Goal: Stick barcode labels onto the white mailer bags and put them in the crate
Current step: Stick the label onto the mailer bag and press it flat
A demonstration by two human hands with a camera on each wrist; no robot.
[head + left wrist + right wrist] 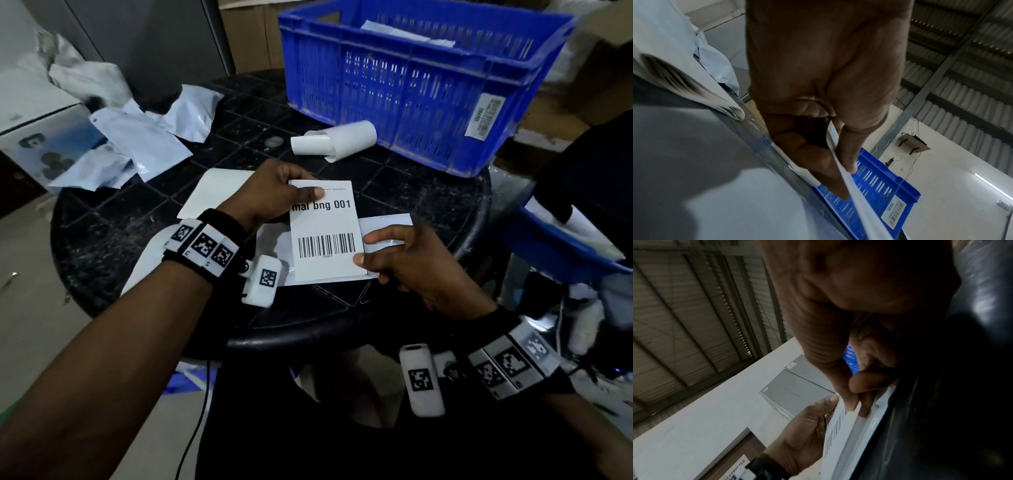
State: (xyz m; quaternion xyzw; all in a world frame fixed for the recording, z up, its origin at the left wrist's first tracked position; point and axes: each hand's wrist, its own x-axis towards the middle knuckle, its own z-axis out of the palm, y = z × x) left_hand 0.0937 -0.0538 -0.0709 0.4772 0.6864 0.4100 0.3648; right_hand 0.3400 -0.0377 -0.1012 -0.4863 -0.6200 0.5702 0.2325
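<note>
The wrist bands (202,245) w/ black-and-white marker squares sit nearest the head camera, one on each forearm. Just beyond them the label (325,229) is held flat over a mailer bag (387,224) that lies on the table (102,240). The left hand (274,195) is closed on the label's top left corner, thumb on the print, fingers underneath. The right hand (407,263) pinches the bottom right corner; whether the bag edge is caught in that pinch too can't be told.

Judged step: peeling or lining up the label before it's stuck down. It's prob. best done by squaring the label's edges to the bag's edges, one edge laid first, then the rest smoothed across so no air or crease is trapped. The bag should be flattened beforehand, as thin film wrinkles easily.

The label is a stiff matt white rectangle, bold text up top, barcode lower down. The bag looks thin, glossy, slippery. More bags (137,144) are heaped crumpled at the far left. A curled label roll (339,140) lies beside the crate (411,85), which is rigid blue plastic w/ slotted walls, something white already inside. The table is round, dark, grid-patterned & scuffed
</note>
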